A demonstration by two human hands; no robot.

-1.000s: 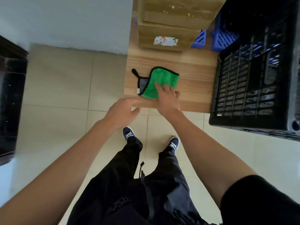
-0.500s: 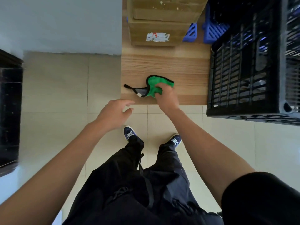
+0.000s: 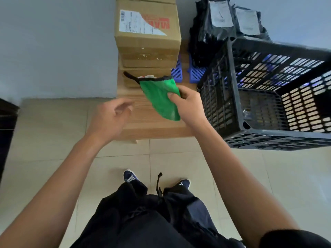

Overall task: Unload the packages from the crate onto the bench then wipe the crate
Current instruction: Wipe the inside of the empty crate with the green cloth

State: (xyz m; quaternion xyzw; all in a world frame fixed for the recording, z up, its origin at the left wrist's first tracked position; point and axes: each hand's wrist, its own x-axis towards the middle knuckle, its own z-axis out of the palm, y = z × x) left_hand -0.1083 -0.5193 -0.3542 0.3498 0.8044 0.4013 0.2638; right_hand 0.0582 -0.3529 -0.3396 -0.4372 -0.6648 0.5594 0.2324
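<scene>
I see a wooden tabletop [image 3: 157, 129] against a grey wall, above tiled floor. Left of the black crate [image 3: 268, 97], my right hand [image 3: 189, 102] pinches the green cloth [image 3: 159, 97], now lifted off the tabletop. Stacked boxes [image 3: 146, 38] and black packages [image 3: 215, 29] sit behind. My left hand [image 3: 109, 119] hovers, fingers relaxed.

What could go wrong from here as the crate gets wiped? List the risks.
1. The black crate overhangs the near edge of the wooden bench; pressing inside may tip or slide it off.
2. The right hand holds the green cloth by one edge, so that grip may slip while scrubbing.
3. The stacked cardboard boxes stand close by; a wide swing could knock them.
</scene>
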